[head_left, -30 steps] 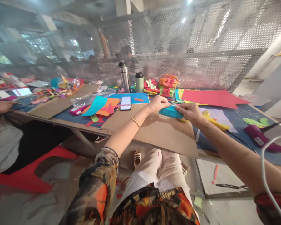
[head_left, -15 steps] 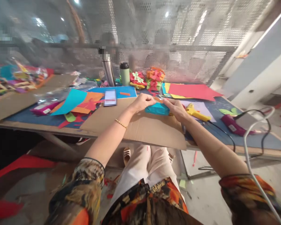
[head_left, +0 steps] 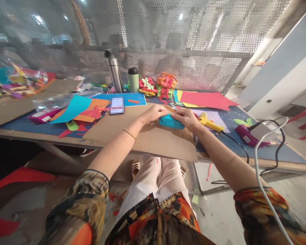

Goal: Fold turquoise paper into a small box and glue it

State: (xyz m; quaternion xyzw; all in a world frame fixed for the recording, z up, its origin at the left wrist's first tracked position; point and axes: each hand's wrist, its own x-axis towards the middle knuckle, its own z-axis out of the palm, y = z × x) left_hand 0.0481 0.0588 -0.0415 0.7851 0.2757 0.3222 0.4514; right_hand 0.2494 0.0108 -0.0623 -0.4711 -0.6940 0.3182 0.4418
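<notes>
A small blue paper piece stands over the brown cardboard sheet on the table. My left hand is closed at its upper left side, thumb and fingertips pinched together; I cannot make out what lies between them. My right hand pinches the top edge of the blue paper piece from the right. Just behind the hands lie an orange-handled tool and a bit of metal beside it. A yellow glue gun with a black cord rests right of my right hand.
Behind stand a steel flask, a green bottle and paper flower boxes. Red sheets lie at the back right. A phone and coloured paper are left. A purple case and cables lie right.
My right hand's fingers have moved left onto the top of the blue paper piece. My left hand stays close beside it. The whole view has shifted slightly.
</notes>
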